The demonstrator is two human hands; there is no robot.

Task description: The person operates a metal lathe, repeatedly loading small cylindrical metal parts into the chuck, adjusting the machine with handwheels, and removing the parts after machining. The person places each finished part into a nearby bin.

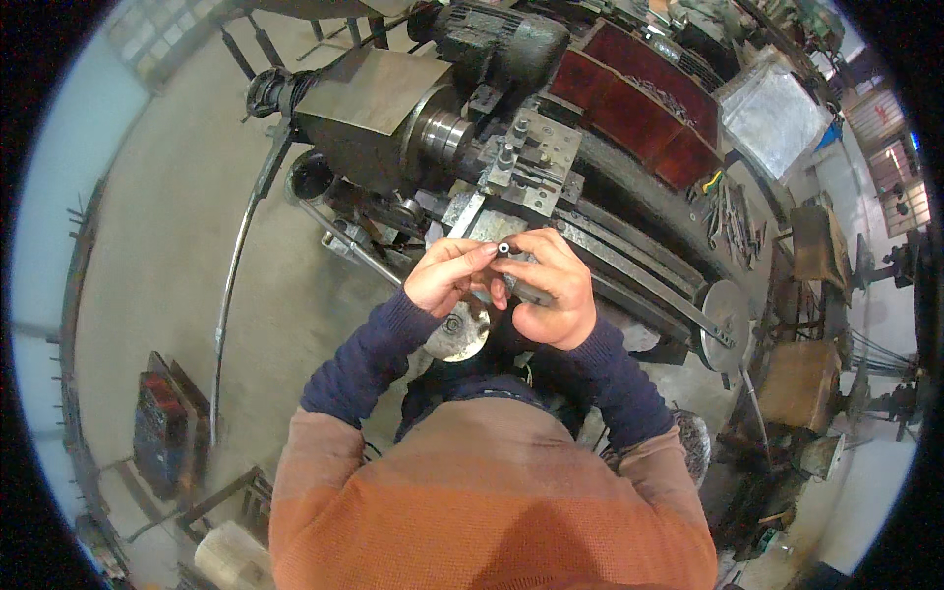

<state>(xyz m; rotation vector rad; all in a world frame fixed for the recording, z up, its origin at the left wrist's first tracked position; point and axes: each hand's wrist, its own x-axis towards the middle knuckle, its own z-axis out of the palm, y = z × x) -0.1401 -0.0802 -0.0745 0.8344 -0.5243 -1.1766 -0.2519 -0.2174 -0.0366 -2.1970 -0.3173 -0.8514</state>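
Between the fingertips of both hands sits a small metal ring-like piece (503,249), with a dark hole showing in its bright end. My left hand (447,275) pinches it from the left with thumb and forefinger. From the other side, the fingers of my right hand (551,285) close on it, partly hiding its length. Both hands are held in front of a metal lathe, just short of its tool post (506,157). Left of the tool post is the round steel chuck (442,135). A round handwheel (458,332) lies below my left hand.
A dark red tray (639,103) with metal shavings stands behind the lathe. Several wrenches (728,221) lie at its right. The lathe bed (629,270) runs rightward to a round disc (728,324). A long metal rod (226,295) stands at left, near a dark red box (162,428).
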